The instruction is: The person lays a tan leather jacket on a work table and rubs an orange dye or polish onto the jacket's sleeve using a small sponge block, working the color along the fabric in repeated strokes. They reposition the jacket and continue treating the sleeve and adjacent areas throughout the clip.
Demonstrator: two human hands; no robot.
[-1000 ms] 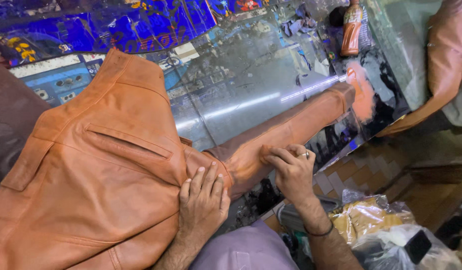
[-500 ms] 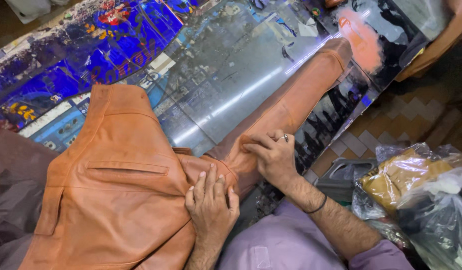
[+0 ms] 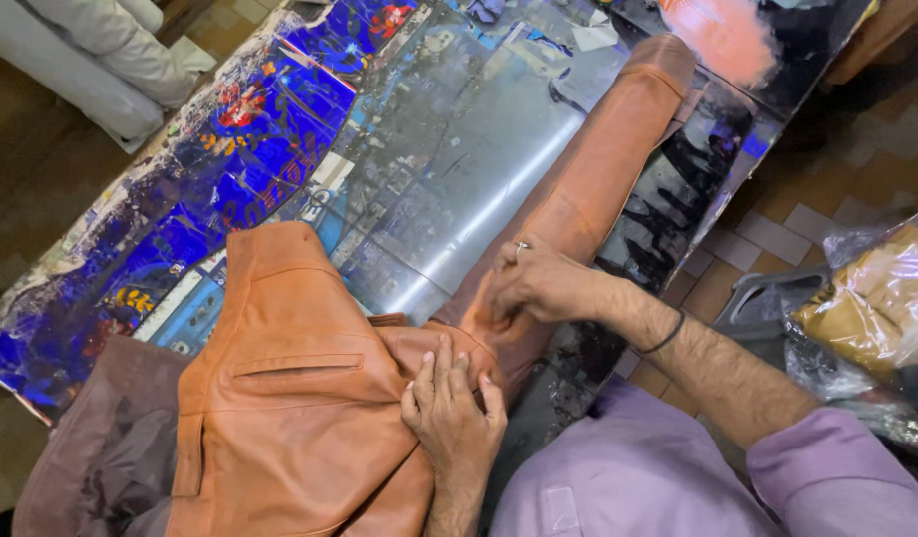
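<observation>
A tan leather jacket (image 3: 290, 408) lies spread on a glossy table (image 3: 449, 169) with a blue printed surface. Its sleeve (image 3: 598, 169) stretches up toward the far right corner. My left hand (image 3: 451, 408) rests flat, fingers together, on the jacket's body near the shoulder seam. My right hand (image 3: 539, 283), with a ring on one finger and a dark band at the wrist, pinches the leather where the sleeve joins the body.
A brown garment (image 3: 101, 447) lies under the jacket at the lower left. Clear plastic bags with tan goods (image 3: 877, 298) sit on the tiled floor at the right. Pale rolled material (image 3: 101, 50) lies at the upper left.
The view has swung left and down, so the jacket sits lower and the sleeve runs more steeply. Both hands stay at the shoulder seam; the right hand has shifted slightly up the sleeve.
</observation>
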